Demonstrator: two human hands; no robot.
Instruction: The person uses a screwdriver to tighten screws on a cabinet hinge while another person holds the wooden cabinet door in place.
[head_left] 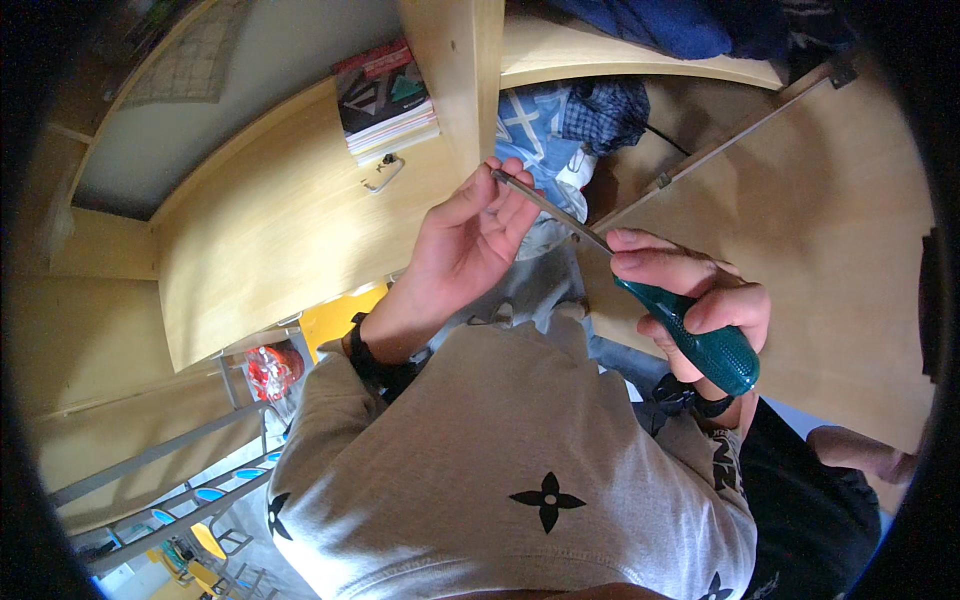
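Note:
A screwdriver with a long metal shaft [560,217] and a green textured handle [715,345] lies slantwise between my hands. My right hand [700,290] is closed around the handle, its fingers also reaching where the shaft begins. With thumb and fingers, my left hand [475,235] pinches the tip end, palm turned up. On the wooden desktop beyond my left hand sits a metal pull handle [384,179], with small dark pieces, perhaps screws, beside it.
A stack of books [388,105] stands on the desktop against an upright wooden panel [462,80]. Blue cloth items [535,125] fill the compartment ahead. At right is a wooden door [800,230] with a metal strip. Another person's arm [860,452] shows at lower right.

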